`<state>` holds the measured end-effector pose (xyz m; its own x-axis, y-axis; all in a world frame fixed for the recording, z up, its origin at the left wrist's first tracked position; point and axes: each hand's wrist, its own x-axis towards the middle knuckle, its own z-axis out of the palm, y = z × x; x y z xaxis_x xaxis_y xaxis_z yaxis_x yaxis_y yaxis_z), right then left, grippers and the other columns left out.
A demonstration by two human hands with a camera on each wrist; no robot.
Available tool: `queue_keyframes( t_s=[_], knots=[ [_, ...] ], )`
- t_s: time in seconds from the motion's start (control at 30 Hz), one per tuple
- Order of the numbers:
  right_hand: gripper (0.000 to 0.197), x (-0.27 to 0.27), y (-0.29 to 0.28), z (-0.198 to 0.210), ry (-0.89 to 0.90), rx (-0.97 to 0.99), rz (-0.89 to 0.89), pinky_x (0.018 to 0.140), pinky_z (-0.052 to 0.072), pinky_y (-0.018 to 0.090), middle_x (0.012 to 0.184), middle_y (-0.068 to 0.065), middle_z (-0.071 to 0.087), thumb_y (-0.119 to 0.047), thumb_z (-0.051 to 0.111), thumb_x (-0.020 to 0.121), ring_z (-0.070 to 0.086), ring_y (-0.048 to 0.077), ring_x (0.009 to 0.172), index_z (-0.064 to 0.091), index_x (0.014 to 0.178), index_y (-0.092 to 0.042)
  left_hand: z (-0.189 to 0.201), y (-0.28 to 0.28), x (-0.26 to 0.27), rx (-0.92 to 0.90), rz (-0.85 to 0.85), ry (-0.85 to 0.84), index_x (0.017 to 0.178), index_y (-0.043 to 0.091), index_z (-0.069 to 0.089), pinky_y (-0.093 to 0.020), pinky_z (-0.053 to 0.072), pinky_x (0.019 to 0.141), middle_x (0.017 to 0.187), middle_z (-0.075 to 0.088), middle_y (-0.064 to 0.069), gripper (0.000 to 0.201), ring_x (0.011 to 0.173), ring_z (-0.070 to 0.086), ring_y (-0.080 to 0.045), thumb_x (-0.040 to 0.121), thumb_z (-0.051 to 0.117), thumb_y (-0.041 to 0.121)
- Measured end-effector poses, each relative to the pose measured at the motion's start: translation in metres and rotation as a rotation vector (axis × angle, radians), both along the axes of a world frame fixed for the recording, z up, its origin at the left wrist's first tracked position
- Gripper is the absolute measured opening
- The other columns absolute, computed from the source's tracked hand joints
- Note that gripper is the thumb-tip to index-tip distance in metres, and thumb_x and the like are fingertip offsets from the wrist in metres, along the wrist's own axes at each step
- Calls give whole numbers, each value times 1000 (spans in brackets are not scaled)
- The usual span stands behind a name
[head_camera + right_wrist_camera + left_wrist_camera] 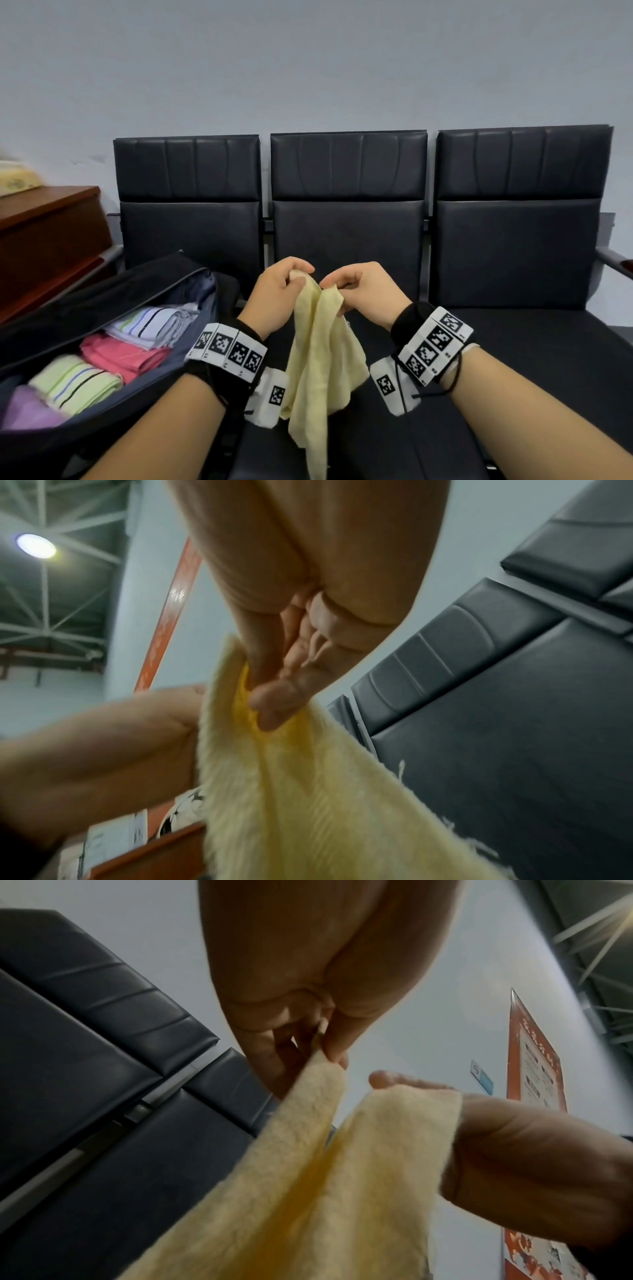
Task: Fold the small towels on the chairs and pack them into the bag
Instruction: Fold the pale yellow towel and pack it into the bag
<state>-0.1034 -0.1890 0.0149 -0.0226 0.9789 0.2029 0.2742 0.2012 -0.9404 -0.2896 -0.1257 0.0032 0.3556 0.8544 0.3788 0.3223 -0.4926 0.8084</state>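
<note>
A pale yellow towel (320,356) hangs in the air over the middle seat of the black chairs (349,236). My left hand (291,279) pinches one top corner of it, and my right hand (337,286) pinches the other, the two hands close together. In the left wrist view the towel (298,1191) runs from my left fingers (334,1042) down and across to the right hand (514,1164). The right wrist view shows my right fingertips (274,704) curled into the towel's edge (291,791). An open dark bag (113,291) sits on the left seat with folded towels inside.
In the bag lie a white striped towel (154,325), a pink one (126,356), a green striped one (75,383) and a purple one (27,407). A brown wooden cabinet (48,236) stands at the left. The right seat (534,342) is bare.
</note>
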Motion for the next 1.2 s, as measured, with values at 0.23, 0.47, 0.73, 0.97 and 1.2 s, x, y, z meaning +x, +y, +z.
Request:
queue_keyframes(
  t_s=[0.23, 0.47, 0.73, 0.97, 1.2],
  knots=[
    [9, -1, 9, -4, -271, 145, -109, 76, 54, 35, 93, 4, 66, -27, 74, 87, 64, 19, 83, 74, 80, -21, 5, -7, -2, 1, -21, -13, 92, 31, 73, -49, 59, 77, 83, 72, -1, 21, 79, 68, -26, 86, 71, 11],
    [17, -9, 6, -4, -265, 143, -76, 68, 54, 36, 76, 7, 69, -32, 72, 88, 61, 20, 68, 73, 81, -17, 11, -11, -3, -18, -78, 32, 102, 29, 74, -42, 60, 80, 90, 75, 2, 24, 85, 71, -17, 87, 71, 11],
    [19, -14, 9, -7, -231, 118, -149, 58, 43, 27, 60, -4, 57, -29, 77, 82, 48, 6, 57, 71, 72, -13, 17, -16, -10, 84, -173, 159, 105, 31, 75, -17, 51, 68, 84, 74, 9, 20, 72, 65, -4, 86, 74, 25],
    [15, -9, 6, -11, -292, 93, 13, 67, 54, 39, 74, 8, 70, -30, 73, 87, 59, 12, 65, 73, 81, -16, 17, -13, -14, 201, -53, 132, 93, 30, 75, -15, 47, 73, 84, 72, 17, 22, 80, 66, -2, 87, 69, 10],
    [25, 21, 3, -51, -564, -164, 154, 69, 51, 33, 70, -3, 66, -39, 78, 80, 55, 3, 65, 75, 83, -15, 33, -8, -27, 228, 99, -140, 84, 20, 74, -14, 46, 66, 78, 71, 13, 25, 71, 62, 1, 85, 61, -1]
  ],
)
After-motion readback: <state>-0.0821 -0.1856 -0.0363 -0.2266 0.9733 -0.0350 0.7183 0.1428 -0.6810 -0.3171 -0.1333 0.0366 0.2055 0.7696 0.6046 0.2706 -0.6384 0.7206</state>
